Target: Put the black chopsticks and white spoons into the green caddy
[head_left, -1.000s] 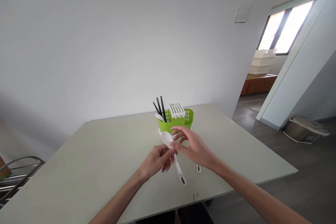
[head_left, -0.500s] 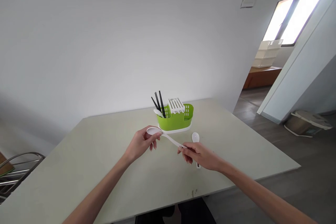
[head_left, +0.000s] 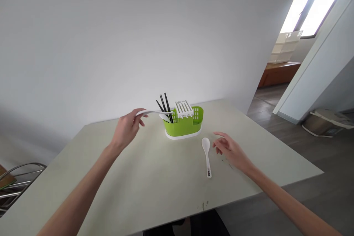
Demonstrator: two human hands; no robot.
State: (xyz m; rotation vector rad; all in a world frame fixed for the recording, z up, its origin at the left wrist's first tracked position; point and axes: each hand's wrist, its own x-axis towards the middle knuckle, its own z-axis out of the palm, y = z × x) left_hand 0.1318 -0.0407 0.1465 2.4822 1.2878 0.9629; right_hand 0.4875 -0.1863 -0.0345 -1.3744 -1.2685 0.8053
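My left hand (head_left: pixel 128 127) grips a white spoon (head_left: pixel 153 111) near its bowl end. Its handle points right, in front of the black chopsticks (head_left: pixel 166 104) that stand in a green cutlery holder (head_left: pixel 179 128). Another white spoon (head_left: pixel 165 118) leans in the holder's left compartment beside them. A slotted white rack (head_left: pixel 184 109) spans the middle of the holder. Over the table on the right, my right hand (head_left: pixel 228 150) is empty, its index finger stretched out. Just left of it a third white spoon (head_left: pixel 206 152) lies on the table, bowl away from me.
The pale table (head_left: pixel 155 184) reaches back to a plain wall (head_left: pixel 138 44). A metal-framed chair or rack (head_left: pixel 22 180) stands at the left edge. Stacked clear boxes (head_left: pixel 284 48) and a lidded bin (head_left: pixel 323 122) are farther off to the right.
My right hand has let go of the spoon and moved right. My left hand has carried it up and left, its handle now by the chopsticks. The lying spoon is now fully visible.
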